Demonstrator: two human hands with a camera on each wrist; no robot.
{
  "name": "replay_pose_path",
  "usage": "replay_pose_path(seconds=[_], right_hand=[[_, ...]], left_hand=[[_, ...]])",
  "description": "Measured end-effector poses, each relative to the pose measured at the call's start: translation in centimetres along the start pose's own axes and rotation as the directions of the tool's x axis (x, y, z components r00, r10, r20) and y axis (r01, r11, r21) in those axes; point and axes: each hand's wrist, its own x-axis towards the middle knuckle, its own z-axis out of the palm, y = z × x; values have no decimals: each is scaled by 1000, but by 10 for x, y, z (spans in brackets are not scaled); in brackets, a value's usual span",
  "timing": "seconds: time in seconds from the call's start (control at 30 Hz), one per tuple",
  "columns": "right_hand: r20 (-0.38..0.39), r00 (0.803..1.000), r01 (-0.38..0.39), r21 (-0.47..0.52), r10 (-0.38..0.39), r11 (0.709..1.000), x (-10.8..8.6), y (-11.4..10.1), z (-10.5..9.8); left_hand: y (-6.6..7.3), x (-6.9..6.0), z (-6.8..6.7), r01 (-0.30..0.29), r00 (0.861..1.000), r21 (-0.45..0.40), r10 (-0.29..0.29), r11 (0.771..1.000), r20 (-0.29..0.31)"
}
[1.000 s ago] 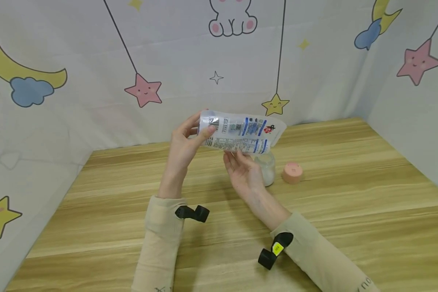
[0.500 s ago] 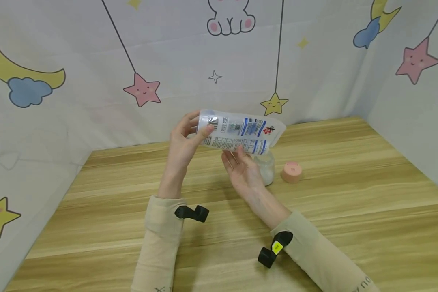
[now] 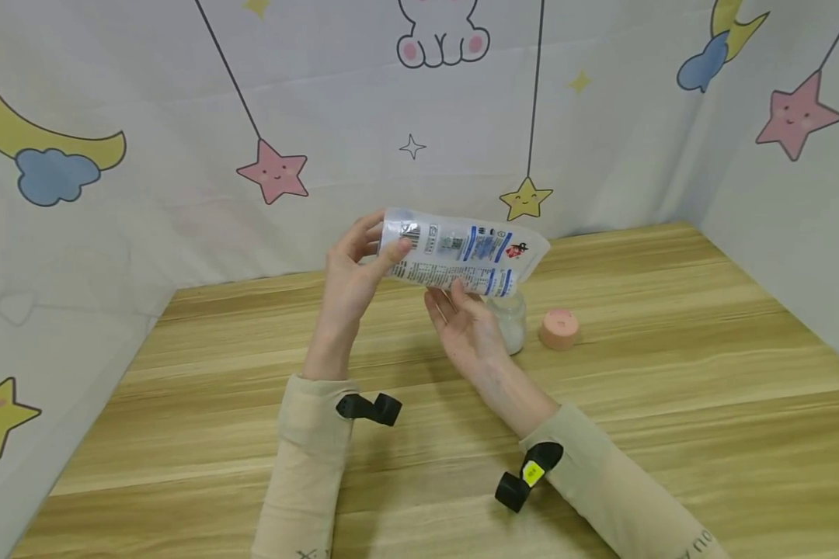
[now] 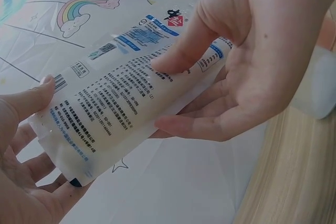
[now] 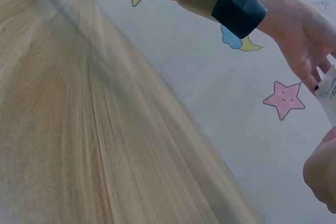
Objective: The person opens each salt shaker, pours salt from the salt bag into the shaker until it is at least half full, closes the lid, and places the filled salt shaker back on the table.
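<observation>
A white printed plastic bag of salt (image 3: 454, 252), with blue lettering and a red logo, is held tilted above the table. My left hand (image 3: 349, 272) grips its bottom end at the left, thumb on the printed face and fingers behind. Near the other end my right hand (image 3: 471, 334) holds the lower edge; in the left wrist view its thumb lies on the print and the other fingers are underneath. Below the bag's right end stands a glass jar (image 3: 514, 330) with white contents, partly hidden by the right hand and the bag. The right wrist view catches only the bag's corner (image 5: 329, 90).
A pink round lid (image 3: 559, 329) lies on the wooden table (image 3: 203, 435) just right of the jar. Behind and beside the table hangs a white cloth (image 3: 335, 109) printed with stars, moons and clouds. Each wrist wears a small black camera.
The right thumb has come up from below onto the front of the bag. The bag, the left hand, the jar and the lid have hardly moved.
</observation>
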Motion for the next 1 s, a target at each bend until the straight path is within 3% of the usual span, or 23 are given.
replay_pose_path(seconds=[0.4, 1.0], right_hand=[[-2, 1000, -8, -45, 8, 999, 1, -2, -2], [-5, 1000, -3, -25, 3, 1000, 0, -1, -2]], left_hand=[[0, 1, 2, -6, 1000, 14, 6, 1000, 1], [-2, 0, 3, -11, 1000, 4, 11, 1000, -10]])
